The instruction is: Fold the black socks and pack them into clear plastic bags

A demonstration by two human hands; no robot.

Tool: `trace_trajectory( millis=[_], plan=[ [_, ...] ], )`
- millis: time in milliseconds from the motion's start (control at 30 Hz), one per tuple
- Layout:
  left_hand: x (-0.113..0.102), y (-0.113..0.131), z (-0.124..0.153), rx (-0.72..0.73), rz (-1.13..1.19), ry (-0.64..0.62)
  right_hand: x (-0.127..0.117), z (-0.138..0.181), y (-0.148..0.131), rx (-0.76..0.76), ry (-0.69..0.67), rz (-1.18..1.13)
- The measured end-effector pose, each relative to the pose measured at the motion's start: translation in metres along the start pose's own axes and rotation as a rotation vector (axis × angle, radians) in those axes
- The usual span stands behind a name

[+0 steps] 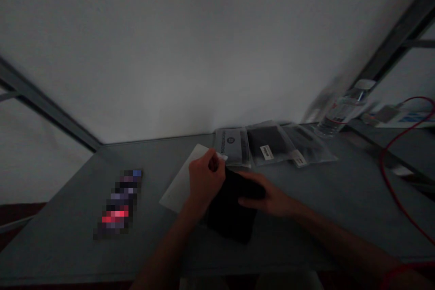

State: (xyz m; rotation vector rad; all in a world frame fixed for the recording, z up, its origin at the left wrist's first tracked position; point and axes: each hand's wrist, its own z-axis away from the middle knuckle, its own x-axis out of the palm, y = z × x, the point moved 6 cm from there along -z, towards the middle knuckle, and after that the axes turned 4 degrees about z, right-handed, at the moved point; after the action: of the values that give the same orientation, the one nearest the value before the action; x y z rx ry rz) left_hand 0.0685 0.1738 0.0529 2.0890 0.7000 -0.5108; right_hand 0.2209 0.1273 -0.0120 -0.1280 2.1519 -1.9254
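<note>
I see a plain pale wall (204,45) filling the upper half, grey in low light; a grey table (68,244) butts against its foot. A slanted left bar (44,104) of metal crosses one side and a darker right bar (397,31) the other; past that lies a side table (408,145), a red cable (390,176) looping near it. A clear bottle (343,108) stands at the table's far right corner; dark reddish floor (13,217) shows at the left.

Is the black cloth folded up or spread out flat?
Folded, it seems: the black cloth lies as a compact block on the table, with the left hand and right hand on it.
</note>
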Motion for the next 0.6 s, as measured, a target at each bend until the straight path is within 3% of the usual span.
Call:
trace_trajectory(
  millis=[167,267,433,600],
  plan=[
    [-0.001,0.015,0.011,0.217,-0.045,0.085,0.001,-0.004,-0.002,0.021,-0.004,-0.09],
    [0.003,0.024,0.018,0.341,-0.098,0.072,-0.003,-0.01,-0.004,0.007,0.042,-0.104],
    [0.018,0.033,0.027,0.498,-0.279,0.012,-0.016,-0.014,0.001,0.008,0.303,0.012],
    [0.029,0.041,0.034,0.567,-0.294,-0.053,-0.023,-0.004,-0.004,0.049,0.531,0.061]
  ],
)
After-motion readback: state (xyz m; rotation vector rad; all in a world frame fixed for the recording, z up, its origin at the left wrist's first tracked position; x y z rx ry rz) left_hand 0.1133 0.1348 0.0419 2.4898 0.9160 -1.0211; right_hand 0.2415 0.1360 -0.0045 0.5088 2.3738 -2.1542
